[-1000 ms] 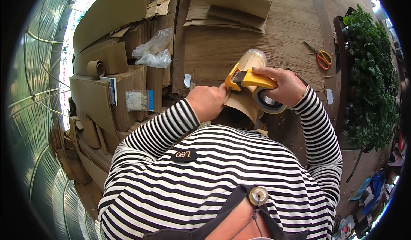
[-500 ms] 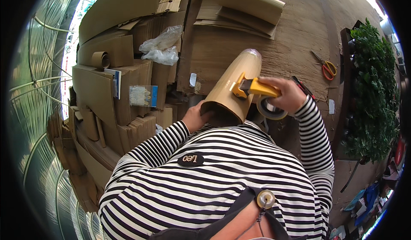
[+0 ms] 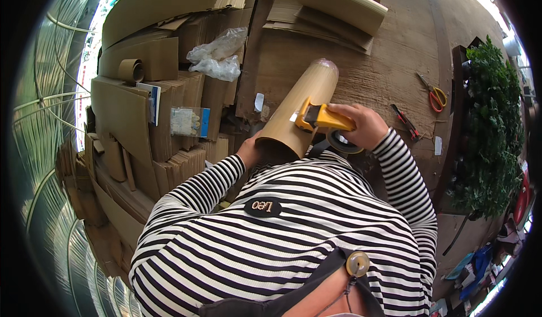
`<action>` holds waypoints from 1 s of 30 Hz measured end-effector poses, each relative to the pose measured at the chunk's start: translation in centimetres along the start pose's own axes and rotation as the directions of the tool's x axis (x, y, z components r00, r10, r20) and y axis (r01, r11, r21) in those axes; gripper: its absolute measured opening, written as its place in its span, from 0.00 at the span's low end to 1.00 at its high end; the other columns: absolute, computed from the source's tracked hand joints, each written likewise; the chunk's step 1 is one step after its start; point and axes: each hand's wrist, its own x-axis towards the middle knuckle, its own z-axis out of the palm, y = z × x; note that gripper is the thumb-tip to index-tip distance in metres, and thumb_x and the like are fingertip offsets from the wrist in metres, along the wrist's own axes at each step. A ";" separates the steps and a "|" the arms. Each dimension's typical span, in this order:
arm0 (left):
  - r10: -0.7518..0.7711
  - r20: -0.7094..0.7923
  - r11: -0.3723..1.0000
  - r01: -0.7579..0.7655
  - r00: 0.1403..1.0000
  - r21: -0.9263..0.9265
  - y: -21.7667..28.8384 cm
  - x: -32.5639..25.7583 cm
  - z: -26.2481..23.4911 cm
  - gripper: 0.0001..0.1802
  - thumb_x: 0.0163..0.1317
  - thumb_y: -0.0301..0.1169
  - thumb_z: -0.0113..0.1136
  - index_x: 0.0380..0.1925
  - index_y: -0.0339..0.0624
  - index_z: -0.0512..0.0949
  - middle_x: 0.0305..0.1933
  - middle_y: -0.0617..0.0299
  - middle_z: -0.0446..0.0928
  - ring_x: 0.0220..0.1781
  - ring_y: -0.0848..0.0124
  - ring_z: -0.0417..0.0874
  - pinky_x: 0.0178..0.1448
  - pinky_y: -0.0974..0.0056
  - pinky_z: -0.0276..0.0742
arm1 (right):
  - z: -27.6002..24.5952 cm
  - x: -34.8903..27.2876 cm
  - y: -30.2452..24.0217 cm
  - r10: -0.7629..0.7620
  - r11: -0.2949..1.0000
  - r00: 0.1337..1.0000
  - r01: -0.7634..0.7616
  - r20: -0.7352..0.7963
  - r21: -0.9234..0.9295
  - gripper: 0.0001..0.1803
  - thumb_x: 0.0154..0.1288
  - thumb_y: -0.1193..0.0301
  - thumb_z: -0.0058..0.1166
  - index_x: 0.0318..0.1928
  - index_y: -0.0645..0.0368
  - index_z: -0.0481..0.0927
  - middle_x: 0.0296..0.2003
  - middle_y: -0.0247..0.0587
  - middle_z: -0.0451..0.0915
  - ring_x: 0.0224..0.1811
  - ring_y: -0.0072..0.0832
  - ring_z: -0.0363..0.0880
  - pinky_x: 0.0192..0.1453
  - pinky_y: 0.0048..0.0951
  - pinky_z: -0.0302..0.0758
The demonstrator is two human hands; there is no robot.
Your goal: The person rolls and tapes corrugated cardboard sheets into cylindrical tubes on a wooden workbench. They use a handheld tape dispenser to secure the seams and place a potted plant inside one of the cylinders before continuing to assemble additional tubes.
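Observation:
A rolled tan cardboard tube (image 3: 293,111) lies tilted in front of my body, its far end wrapped in something clear and shiny. My left hand (image 3: 249,151) grips the tube's near open end at its left rim, with some fingers hidden behind or inside it. In my right hand (image 3: 367,126) is a yellow tape dispenser (image 3: 327,119), fingers closed round its handle. The dispenser's head rests against the tube's upper right side, and its tape roll (image 3: 344,142) hangs below my fingers.
Stacked cardboard sheets (image 3: 339,17) lie at the far side of the table. Orange-handled scissors (image 3: 436,98) and a red-and-black cutter (image 3: 405,122) lie to the right, before a bank of green plants (image 3: 488,130). Cardboard piles (image 3: 121,122) and a clear plastic bag (image 3: 217,54) fill the left.
The tube and both hands have shifted slightly left in view. The dispenser's head has moved left across the tube, and the cutter behind my right hand now shows fully.

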 end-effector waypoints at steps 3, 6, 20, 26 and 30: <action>0.061 0.049 0.997 -0.059 0.997 -0.043 5.8 1.8 -6.0 0.41 0.68 0.28 0.62 0.78 0.43 0.56 0.63 0.41 0.80 0.62 0.46 0.84 0.66 0.54 0.80 | -2.9 4.4 -3.2 0.160 0.981 0.966 -0.133 0.204 -0.140 0.38 0.54 0.76 0.69 0.69 0.46 0.79 0.52 0.49 0.85 0.53 0.44 0.86 0.61 0.40 0.83; -0.032 0.227 0.979 -0.015 0.973 0.202 7.3 4.1 -8.8 0.38 0.71 0.32 0.60 0.78 0.42 0.58 0.58 0.42 0.83 0.59 0.47 0.86 0.63 0.55 0.82 | -2.7 4.7 -4.2 0.157 0.983 0.964 -0.133 0.212 -0.123 0.39 0.53 0.77 0.68 0.69 0.46 0.79 0.52 0.50 0.85 0.54 0.44 0.86 0.64 0.38 0.82; 0.021 0.006 0.996 -0.021 1.000 -0.087 2.9 3.5 -7.6 0.38 0.71 0.33 0.61 0.78 0.44 0.60 0.66 0.38 0.77 0.65 0.47 0.82 0.67 0.56 0.80 | 3.7 3.8 1.4 0.545 0.697 0.707 -0.082 0.450 -0.713 0.32 0.63 0.65 0.64 0.69 0.29 0.78 0.47 0.49 0.86 0.51 0.44 0.88 0.57 0.42 0.84; 0.041 -0.041 0.983 -0.048 0.998 -0.175 2.0 5.9 -9.8 0.34 0.71 0.30 0.62 0.76 0.43 0.65 0.63 0.40 0.81 0.62 0.50 0.86 0.65 0.57 0.82 | 3.7 -0.9 6.4 0.504 0.860 0.822 -0.451 -0.264 0.237 0.37 0.62 0.76 0.65 0.73 0.50 0.72 0.55 0.40 0.84 0.57 0.30 0.84 0.62 0.29 0.80; -0.128 0.065 0.880 0.143 0.990 -0.453 5.8 10.9 -12.8 0.27 0.74 0.36 0.57 0.70 0.39 0.71 0.61 0.43 0.83 0.61 0.50 0.85 0.66 0.54 0.80 | 5.9 5.2 0.3 0.445 0.563 0.759 0.175 -0.475 0.808 0.38 0.68 0.80 0.58 0.77 0.57 0.63 0.60 0.38 0.77 0.54 0.22 0.78 0.54 0.21 0.78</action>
